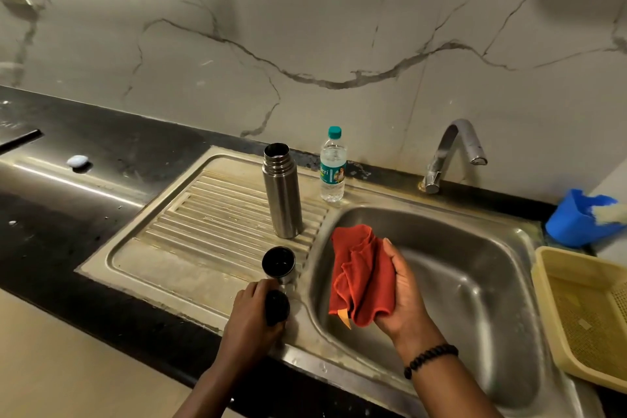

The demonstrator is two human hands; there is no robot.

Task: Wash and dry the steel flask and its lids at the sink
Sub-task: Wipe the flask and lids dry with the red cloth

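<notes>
The steel flask (282, 192) stands upright and uncapped on the ribbed drainboard (203, 224). In front of it a steel cup lid (279, 264) with a dark inside sits mouth up. My left hand (249, 314) grips a small black inner lid (277, 307) at the drainboard's front edge, just below the cup lid. My right hand (403, 295) holds a crumpled red cloth (361, 276) over the left side of the sink basin (475, 282).
A clear water bottle (333, 166) with a teal cap stands behind the flask, near the wall. The tap (451, 153) rises at the back of the sink. A blue holder (576, 219) and a yellow plastic basket (590, 312) sit at the right.
</notes>
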